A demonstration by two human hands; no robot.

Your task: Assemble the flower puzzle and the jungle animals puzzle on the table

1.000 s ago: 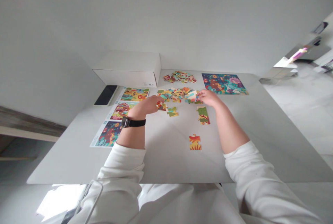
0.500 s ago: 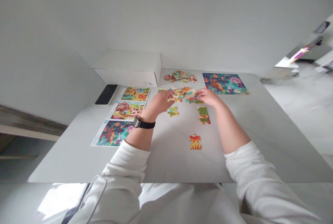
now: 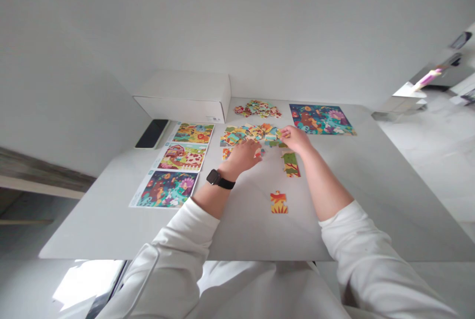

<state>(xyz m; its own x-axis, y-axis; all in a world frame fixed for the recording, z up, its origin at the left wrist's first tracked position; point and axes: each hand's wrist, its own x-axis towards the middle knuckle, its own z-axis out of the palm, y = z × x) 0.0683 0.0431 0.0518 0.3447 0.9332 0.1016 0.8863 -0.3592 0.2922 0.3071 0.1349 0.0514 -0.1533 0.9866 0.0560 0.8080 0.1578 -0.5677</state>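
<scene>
Puzzle pieces (image 3: 256, 132), bright in yellow, orange, green and pale blue, lie overlapping in a loose heap near the middle of a pale counter (image 3: 252, 235). The left hand (image 3: 243, 157), palm down at the heap's near edge, covers some of them; whether it grips any cannot be told. At the heap's right edge, the right hand (image 3: 295, 139) bends its fingers against the pieces, its hold too small to make out. Just below it lies a green tree section (image 3: 290, 164) with dark red branches; nearer the person, well apart, sits an orange section (image 3: 279, 202) with spiky, grass-like shapes. Behind the heap, a second pile (image 3: 258, 109) shows reds, greens and creams.
</scene>
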